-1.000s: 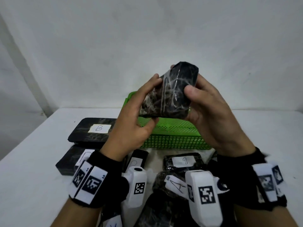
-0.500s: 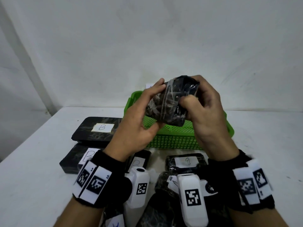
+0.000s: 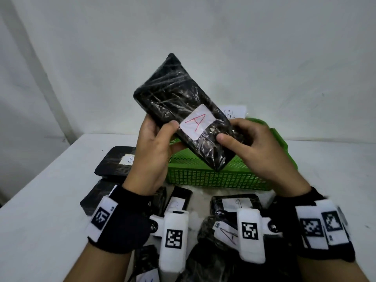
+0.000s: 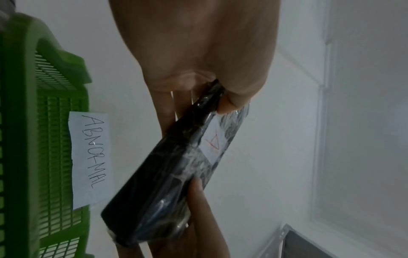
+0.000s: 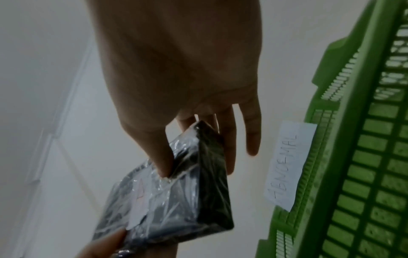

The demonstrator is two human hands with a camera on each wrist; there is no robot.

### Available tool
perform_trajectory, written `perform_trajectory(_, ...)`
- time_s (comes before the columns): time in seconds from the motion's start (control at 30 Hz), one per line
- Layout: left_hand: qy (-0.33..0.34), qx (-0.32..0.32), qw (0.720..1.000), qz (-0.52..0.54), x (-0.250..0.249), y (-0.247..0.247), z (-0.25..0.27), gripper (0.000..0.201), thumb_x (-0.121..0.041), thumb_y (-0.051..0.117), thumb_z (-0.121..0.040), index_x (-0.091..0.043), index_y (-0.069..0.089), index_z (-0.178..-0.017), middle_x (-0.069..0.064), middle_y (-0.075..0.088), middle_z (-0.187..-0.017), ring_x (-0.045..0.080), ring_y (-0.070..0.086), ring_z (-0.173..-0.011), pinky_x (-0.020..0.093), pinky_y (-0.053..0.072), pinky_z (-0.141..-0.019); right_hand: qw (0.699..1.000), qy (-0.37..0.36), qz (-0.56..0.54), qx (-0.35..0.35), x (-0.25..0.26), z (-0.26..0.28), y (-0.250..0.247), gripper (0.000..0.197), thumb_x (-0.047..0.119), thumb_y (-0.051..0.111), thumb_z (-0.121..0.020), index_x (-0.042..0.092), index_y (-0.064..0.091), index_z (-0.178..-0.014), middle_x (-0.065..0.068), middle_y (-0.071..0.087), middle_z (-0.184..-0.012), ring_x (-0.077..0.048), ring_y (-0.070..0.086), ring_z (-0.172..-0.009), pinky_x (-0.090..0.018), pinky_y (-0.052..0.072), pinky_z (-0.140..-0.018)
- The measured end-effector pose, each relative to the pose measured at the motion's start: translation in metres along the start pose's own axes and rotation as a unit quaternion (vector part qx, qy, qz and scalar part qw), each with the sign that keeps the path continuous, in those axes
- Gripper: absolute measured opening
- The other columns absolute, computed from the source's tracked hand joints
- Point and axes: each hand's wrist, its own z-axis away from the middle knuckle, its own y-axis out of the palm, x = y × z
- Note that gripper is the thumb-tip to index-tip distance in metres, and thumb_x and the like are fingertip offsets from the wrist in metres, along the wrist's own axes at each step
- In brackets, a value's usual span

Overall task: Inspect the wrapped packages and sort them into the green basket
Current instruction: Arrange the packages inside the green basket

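A flat black package in clear wrap, with a white label marked A in red, is held tilted above the green basket. My left hand grips its left edge, thumb on the front beside the label. My right hand holds its lower right end, thumb on the front and fingers behind. The left wrist view shows the package pinched by my left hand. In the right wrist view my right hand presses its thumb on the package.
Several more wrapped black packages lie on the white table near me, one labelled 1, another labelled A, others at the left. A paper sign reading ABNORMAL hangs on the basket's far wall. A white wall stands behind.
The package was turned over in both hands. Its short end faced me before; now its broad front with the A label faces me and it stands taller.
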Motion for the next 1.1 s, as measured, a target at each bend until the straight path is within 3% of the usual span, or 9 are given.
perform_trajectory(0.1,-0.018,-0.011,1.000,0.002,0.004,-0.003,-0.002,0.025,-0.002,0.045,-0.101,-0.022,0.058,-0.109,-0.005,0.070,-0.099,0.011,0.068,-0.086,0.023,0.055,-0.058,1.000,-0.006,-0.027,-0.014,-0.001,-0.001,0.005,0.020,0.034,0.077,-0.087,0.022,0.072,-0.103,0.008,0.077,-0.093,-0.004,0.073,-0.088,-0.028,0.060,-0.082)
perform_trajectory(0.3,-0.039,-0.016,0.999,0.027,0.012,-0.006,-0.004,0.025,-0.004,0.046,-0.102,-0.015,0.054,-0.122,-0.001,0.071,-0.108,0.014,0.071,-0.094,0.032,0.060,-0.067,0.999,0.008,-0.032,-0.038,-0.003,-0.002,0.014,0.016,0.031,0.078,-0.087,0.022,0.074,-0.099,0.008,0.079,-0.090,-0.009,0.075,-0.087,-0.043,0.060,-0.087)
perform_trajectory(0.37,-0.056,-0.018,0.998,0.017,0.012,-0.006,-0.004,0.024,-0.005,0.049,-0.101,-0.016,0.054,-0.121,-0.002,0.071,-0.107,0.013,0.072,-0.092,0.029,0.059,-0.067,0.999,0.018,-0.041,-0.030,-0.006,-0.002,0.011,0.017,0.031,0.078,-0.086,0.021,0.074,-0.100,0.006,0.079,-0.090,-0.009,0.075,-0.085,-0.041,0.061,-0.084)
perform_trajectory(0.5,-0.039,-0.074,0.996,-0.030,0.008,-0.012,-0.004,0.046,-0.007,0.063,-0.093,-0.020,0.046,-0.133,0.003,0.072,-0.114,0.019,0.072,-0.098,0.031,0.060,-0.073,0.997,0.013,-0.049,-0.059,-0.010,-0.003,0.002,0.025,0.028,0.080,-0.086,0.025,0.070,-0.108,0.009,0.077,-0.094,0.002,0.072,-0.082,-0.013,0.053,-0.069)
perform_trajectory(0.67,-0.001,-0.078,0.987,-0.140,-0.009,-0.029,-0.013,0.035,-0.015,0.063,-0.096,-0.020,0.052,-0.128,0.014,0.067,-0.117,0.021,0.070,-0.091,0.030,0.058,-0.067,0.995,0.022,-0.049,-0.083,-0.009,-0.002,-0.013,0.039,0.041,0.083,-0.080,0.034,0.065,-0.114,0.004,0.076,-0.103,-0.008,0.075,-0.087,-0.026,0.056,-0.072)
perform_trajectory(0.8,-0.055,-0.032,0.942,-0.329,-0.015,-0.036,-0.037,0.021,-0.026,0.070,-0.091,-0.019,0.055,-0.104,0.010,0.072,-0.097,0.017,0.069,-0.077,0.026,0.053,-0.057,0.984,0.072,-0.049,-0.156,-0.011,-0.013,-0.015,0.058,0.042,0.085,-0.075,0.033,0.056,-0.124,0.005,0.066,-0.114,-0.017,0.070,-0.102,-0.043,0.058,-0.089)
perform_trajectory(0.9,-0.090,0.011,0.891,-0.445,-0.019,-0.033,-0.050,0.023,-0.037,0.064,-0.094,-0.018,0.054,-0.099,0.003,0.074,-0.089,0.019,0.072,-0.081,0.038,0.060,-0.069,0.981,0.099,-0.066,-0.151,-0.006,-0.021,-0.016,0.078,0.046,0.090,-0.063,0.031,0.049,-0.128,0.007,0.063,-0.124,-0.014,0.066,-0.110,-0.049,0.053,-0.101)
perform_trajectory(1.0,-0.109,0.082,0.837,-0.531,-0.033,-0.025,-0.066,0.023,-0.038,0.055,-0.099,-0.017,0.049,-0.093,0.003,0.076,-0.083,0.019,0.072,-0.082,0.040,0.059,-0.076,0.992,0.085,-0.029,-0.088,0.012,-0.023,-0.019,0.082,0.024,0.091,-0.072,0.025,0.045,-0.140,0.017,0.058,-0.121,-0.006,0.063,-0.110,-0.036,0.052,-0.101)
perform_trajectory(1.1,-0.135,0.112,0.820,-0.544,-0.051,-0.017,-0.083,0.025,-0.034,0.051,-0.101,-0.015,0.048,-0.087,0.010,0.075,-0.089,0.021,0.069,-0.079,0.035,0.056,-0.068,0.996,0.065,0.001,-0.066,0.032,-0.028,-0.022,0.071,0.023,0.084,-0.082,0.021,0.047,-0.142,0.026,0.054,-0.106,0.004,0.059,-0.099,-0.017,0.048,-0.085)
